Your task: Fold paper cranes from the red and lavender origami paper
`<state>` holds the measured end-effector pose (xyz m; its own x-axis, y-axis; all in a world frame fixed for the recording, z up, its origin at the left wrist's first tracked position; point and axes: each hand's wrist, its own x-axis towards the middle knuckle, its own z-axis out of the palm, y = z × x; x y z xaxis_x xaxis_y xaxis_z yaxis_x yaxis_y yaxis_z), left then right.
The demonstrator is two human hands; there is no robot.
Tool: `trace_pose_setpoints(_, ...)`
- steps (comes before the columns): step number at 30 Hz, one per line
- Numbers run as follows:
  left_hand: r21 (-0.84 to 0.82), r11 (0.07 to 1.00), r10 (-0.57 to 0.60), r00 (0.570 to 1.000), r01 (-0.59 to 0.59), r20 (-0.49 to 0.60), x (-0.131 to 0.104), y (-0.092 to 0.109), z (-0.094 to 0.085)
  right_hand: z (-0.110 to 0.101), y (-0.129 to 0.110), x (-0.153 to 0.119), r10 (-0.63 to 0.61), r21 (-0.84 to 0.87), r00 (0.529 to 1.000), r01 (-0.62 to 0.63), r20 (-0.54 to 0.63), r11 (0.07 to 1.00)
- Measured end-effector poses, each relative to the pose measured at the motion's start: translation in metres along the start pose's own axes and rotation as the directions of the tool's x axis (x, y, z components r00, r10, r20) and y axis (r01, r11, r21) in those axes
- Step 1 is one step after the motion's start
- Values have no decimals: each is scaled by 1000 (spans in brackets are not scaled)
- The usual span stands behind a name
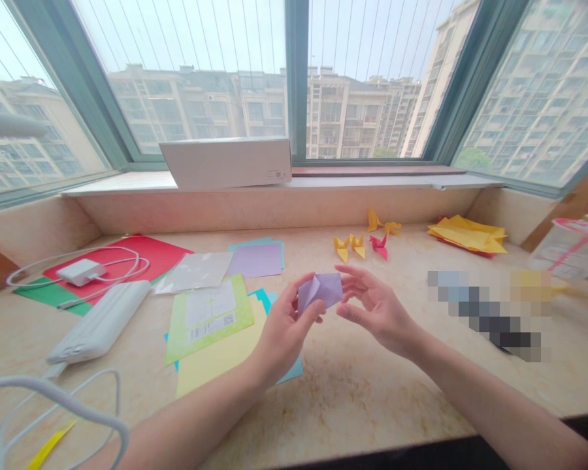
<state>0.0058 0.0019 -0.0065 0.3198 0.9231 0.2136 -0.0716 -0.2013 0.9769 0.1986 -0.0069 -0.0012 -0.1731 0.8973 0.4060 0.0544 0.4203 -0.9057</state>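
Observation:
A small purple sheet of origami paper [329,290], partly folded with a raised flap, is held above the counter. My left hand [294,310] pinches it between thumb and fingers at its left side. Beside its right edge is my right hand [375,300], thumb and fingers apart; one fingertip is close to the paper's upper right corner, and I cannot tell whether it touches. Beyond the hands stand several folded paper cranes, among them a yellow one [357,245] and a red one [379,247].
Flat coloured papers lie at left: a yellow sheet [220,352], a green dotted packet [208,313], purple sheets [257,260] and red paper [161,251]. A white charger [81,271], cables and a white power strip [100,321] lie farther left. Yellow papers [468,234] and a plastic cup [568,248] are right.

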Motion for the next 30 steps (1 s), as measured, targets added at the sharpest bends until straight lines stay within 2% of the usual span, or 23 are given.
trace_pose_setpoints(5,-39,999,21,1000,-20,15,-1,3,-1,-1,0,0,30,-110,998,-35,-48,993)
trace_pose_setpoints(11,-144,989,37,999,-35,13,-1,4,1,1,3,2,80,57,996,-78,-31,995)
trace_pose_setpoints(17,-228,973,-17,1000,17,0,3,0,2,2,5,2,137,47,989,-135,-53,990)
trace_pose_setpoints(20,-187,978,-95,995,94,8,3,2,1,1,5,2,177,10,984,-177,-23,984)
trace_pose_setpoints(23,-64,984,-162,986,164,32,1,4,0,1,7,0,183,-39,983,-183,-4,982)
trace_pose_setpoints(27,41,985,-170,985,170,11,1,6,-1,2,11,-1,147,-48,989,-148,-20,988)
trace_pose_setpoints(30,79,982,-173,984,169,39,1,6,-2,4,13,-2,141,-52,989,-143,-39,988)
